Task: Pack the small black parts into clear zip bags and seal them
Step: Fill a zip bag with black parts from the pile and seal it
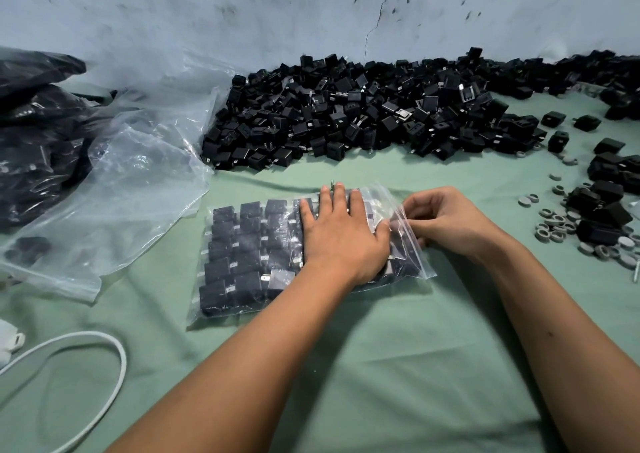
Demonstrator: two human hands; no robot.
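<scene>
Under the left hand (341, 241) we cannot see part of the zip bag (242, 258), nor whether its seal is closed. The white cable (104, 345) and black bags (38, 133) run off the left edge. The grey rings (554, 227) are too small to identify.

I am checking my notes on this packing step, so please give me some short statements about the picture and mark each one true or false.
1. The left hand lies flat, fingers straight, on the clear plastic zip bag filled with small black cube-shaped parts. True.
2. The right hand rests idle on the green cloth. False: it pinches the bag's zip edge.
3. A large loose pile of black parts lies beyond the bag, by the wall. True.
4. The small grey rings lie left of the bag. False: they lie to its right.
5. A white cable lies at the lower left. True.
</scene>
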